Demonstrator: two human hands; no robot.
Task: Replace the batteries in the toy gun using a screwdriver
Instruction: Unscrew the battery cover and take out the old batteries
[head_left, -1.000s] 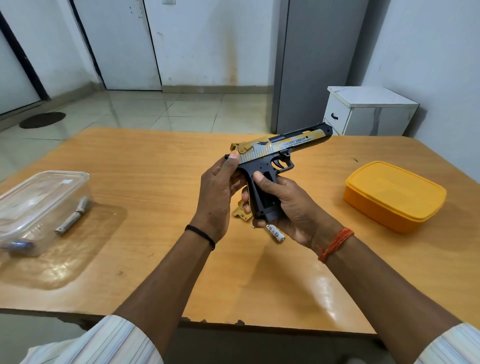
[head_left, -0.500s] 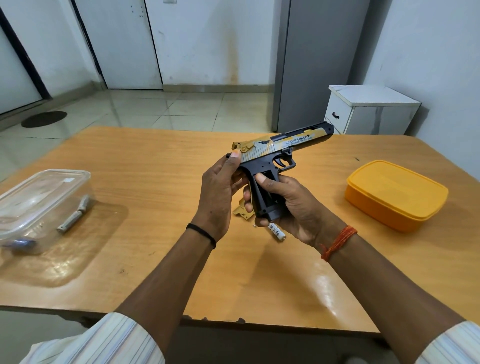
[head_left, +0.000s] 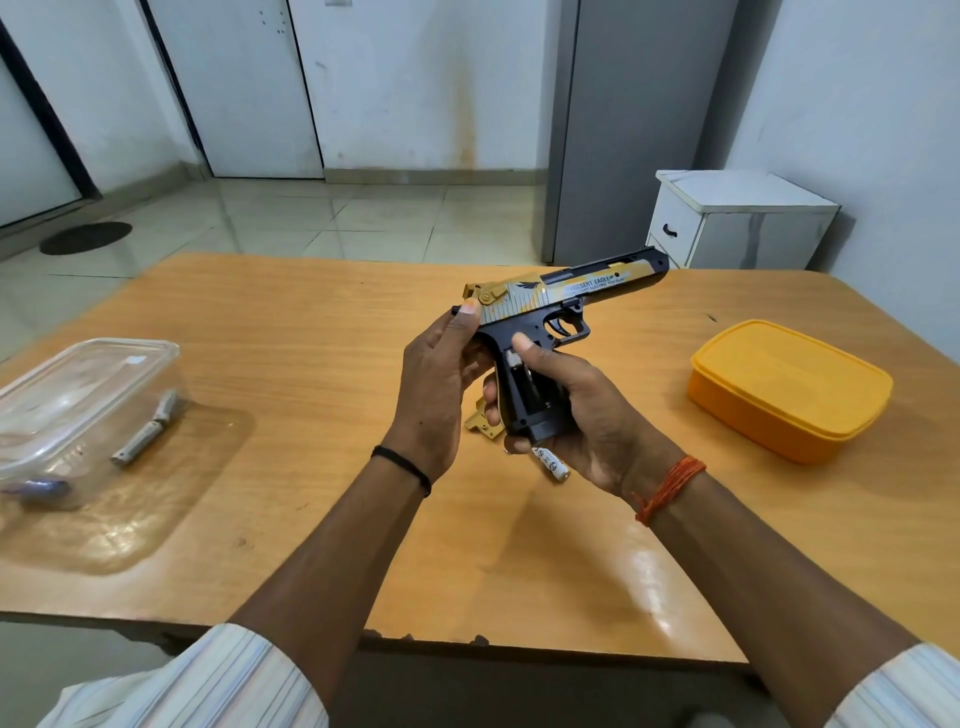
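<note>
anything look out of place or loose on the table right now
Yes. A gold cover piece lies on the table under the toy gun, whose grip is open, and a white battery lies loose by the right hand. Nothing looks spilled.

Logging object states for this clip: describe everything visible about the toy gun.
The toy gun looks plastic: black frame and grip, gold and silver slide with printed lettering, gold hammer. It is held above the table, barrel pointing right and away. The left hand grips its rear; the right hand cradles the grip, whose side lies open.
</note>
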